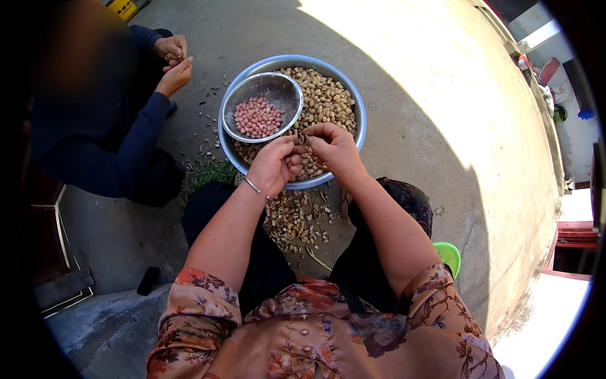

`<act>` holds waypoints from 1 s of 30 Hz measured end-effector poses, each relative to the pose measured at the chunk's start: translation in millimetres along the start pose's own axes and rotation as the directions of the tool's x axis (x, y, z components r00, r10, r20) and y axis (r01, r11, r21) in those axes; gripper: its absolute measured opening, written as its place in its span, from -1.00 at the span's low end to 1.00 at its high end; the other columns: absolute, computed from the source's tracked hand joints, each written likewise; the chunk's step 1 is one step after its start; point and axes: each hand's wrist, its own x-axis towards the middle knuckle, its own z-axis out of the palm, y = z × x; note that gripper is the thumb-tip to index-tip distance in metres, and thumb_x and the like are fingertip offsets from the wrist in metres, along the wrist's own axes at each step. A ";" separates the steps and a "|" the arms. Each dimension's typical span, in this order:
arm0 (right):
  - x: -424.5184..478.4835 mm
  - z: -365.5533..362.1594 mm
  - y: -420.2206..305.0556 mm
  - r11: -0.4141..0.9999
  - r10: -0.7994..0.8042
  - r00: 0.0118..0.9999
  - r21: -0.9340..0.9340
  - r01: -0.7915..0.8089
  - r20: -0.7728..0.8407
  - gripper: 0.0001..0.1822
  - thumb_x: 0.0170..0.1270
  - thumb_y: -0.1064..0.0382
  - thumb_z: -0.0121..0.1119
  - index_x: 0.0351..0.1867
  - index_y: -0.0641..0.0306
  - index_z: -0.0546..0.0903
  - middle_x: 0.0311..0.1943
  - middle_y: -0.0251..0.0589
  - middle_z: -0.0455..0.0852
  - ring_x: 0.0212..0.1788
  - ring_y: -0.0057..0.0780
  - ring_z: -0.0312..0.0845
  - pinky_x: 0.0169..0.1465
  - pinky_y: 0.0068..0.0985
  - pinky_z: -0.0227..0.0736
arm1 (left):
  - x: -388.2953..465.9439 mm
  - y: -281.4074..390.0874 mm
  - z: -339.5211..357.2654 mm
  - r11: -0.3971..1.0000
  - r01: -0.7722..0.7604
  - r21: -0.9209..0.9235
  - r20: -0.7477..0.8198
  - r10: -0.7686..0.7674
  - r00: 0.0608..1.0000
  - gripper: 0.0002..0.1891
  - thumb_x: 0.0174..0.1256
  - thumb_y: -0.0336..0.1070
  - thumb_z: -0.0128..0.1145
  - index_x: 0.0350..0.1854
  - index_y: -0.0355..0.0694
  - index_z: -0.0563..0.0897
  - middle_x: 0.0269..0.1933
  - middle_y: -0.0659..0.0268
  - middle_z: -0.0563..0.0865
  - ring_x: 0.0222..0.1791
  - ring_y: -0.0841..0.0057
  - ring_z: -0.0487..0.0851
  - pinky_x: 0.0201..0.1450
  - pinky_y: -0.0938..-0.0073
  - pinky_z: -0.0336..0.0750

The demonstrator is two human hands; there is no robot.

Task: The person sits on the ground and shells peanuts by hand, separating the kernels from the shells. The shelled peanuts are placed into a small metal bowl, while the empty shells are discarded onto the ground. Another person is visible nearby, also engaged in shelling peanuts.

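Note:
Over the near part of a wide metal basin (360, 118) of unshelled peanuts (326, 97), my two hands meet. My left hand (277, 163), with a bracelet at the wrist, has its fingers curled. Thumb and forefinger of my right hand (335, 150) pinch a dark, broken peanut shell (302, 138), which the left fingertips also touch. Whether kernels lie in the left palm is hard to tell. A smaller metal bowl (297, 94) rests tilted on the peanuts at the basin's left side. Pink shelled peanut kernels (258, 117) lie in it.
Empty peanut shells (293, 218) are scattered on the concrete between my knees. At the left sits another person (109, 132) in dark blue, both hands together near the basin. Cut grass (208, 173) lies left of the basin. A bright green plastic object (449, 258) is by my right elbow.

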 end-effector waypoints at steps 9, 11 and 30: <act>-20.7 -11.2 -20.9 0.940 0.297 0.858 -0.287 -0.186 0.418 -0.78 0.15 0.34 0.21 -0.16 0.33 0.65 -0.44 -0.31 0.66 -0.46 -0.64 0.54 -0.41 -0.64 0.43 | -9.9 31.2 -11.1 0.988 -0.139 0.069 0.058 0.135 0.989 -0.83 0.36 -0.44 -0.11 -0.09 -0.26 0.52 -0.34 0.40 0.53 -0.51 0.72 0.40 -0.50 0.70 0.31; -18.9 -3.2 -12.3 0.880 0.275 0.887 -0.468 -0.078 0.370 -0.79 0.14 0.33 0.20 -0.19 0.31 0.67 -0.41 -0.23 0.71 -0.40 -0.55 0.63 -0.37 -0.56 0.51 | -10.4 36.5 -17.0 0.983 -0.177 -0.051 0.059 0.180 0.982 -0.83 0.35 -0.44 -0.11 -0.10 -0.26 0.52 -0.33 0.38 0.54 -0.50 0.69 0.41 -0.49 0.67 0.32; 25.9 50.3 55.4 0.014 -0.118 0.912 -0.918 0.396 0.392 -0.87 0.03 0.30 0.14 -0.36 0.19 0.62 -0.34 -0.07 0.62 -0.22 -0.14 0.63 -0.24 -0.24 0.54 | -11.1 41.9 -36.9 0.956 -0.255 -0.143 -0.103 0.242 0.965 -0.85 0.37 -0.28 0.04 -0.16 -0.22 0.56 -0.34 0.38 0.55 -0.49 0.66 0.39 -0.50 0.65 0.30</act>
